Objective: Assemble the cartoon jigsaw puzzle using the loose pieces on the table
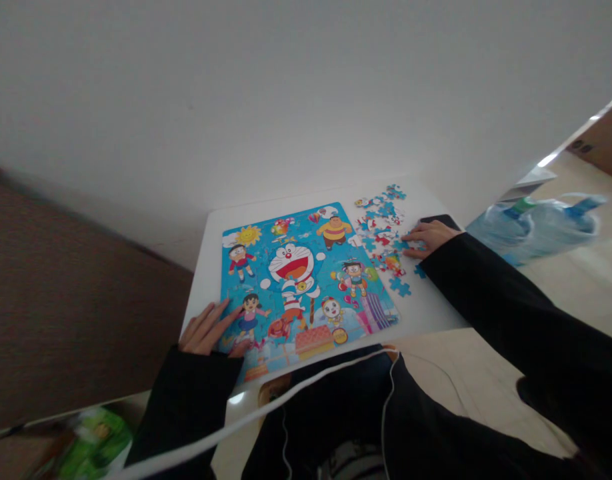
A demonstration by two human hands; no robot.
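A blue cartoon jigsaw puzzle board (266, 257) lies flat on a small white table, with a white-faced cartoon cat at its middle. My left hand (209, 328) rests on the board's lower left corner, fingers stretched out. To the right of the board is a spread of loose puzzle pieces (383, 227), blue, white and red. My right hand (429, 238) reaches over the right side of these pieces, its fingertips touching them and its fingers apart. No piece shows clearly in its grasp. A dark flat object (441, 219) lies partly behind this hand.
The white table (205, 253) stands against a pale wall (286, 100). A brown panel (76, 293) rises at the left. Large clear water bottles (551, 223) stand on the floor at the right. A white cable (286, 393) crosses in front of me. A green bag (96, 440) sits lower left.
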